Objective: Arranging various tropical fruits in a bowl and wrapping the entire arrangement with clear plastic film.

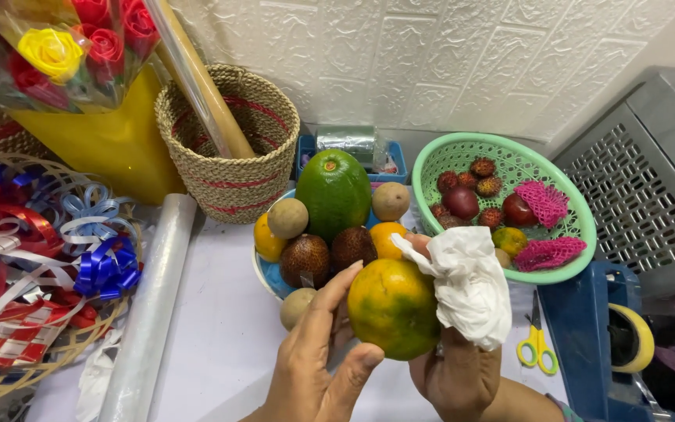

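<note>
My left hand grips a round orange-and-green citrus fruit from the left, fingers spread around it. My right hand holds a crumpled white tissue against the fruit's right side. Just behind them a blue bowl is piled with fruit: a big green papaya-like fruit, brown scaly fruits, tan round fruits and oranges.
A green plastic basket at right holds small red and spiky fruits and pink foam nets. Yellow scissors and a blue tape dispenser lie right. A woven basket, cellophane roll, ribbons and rose bouquet stand left.
</note>
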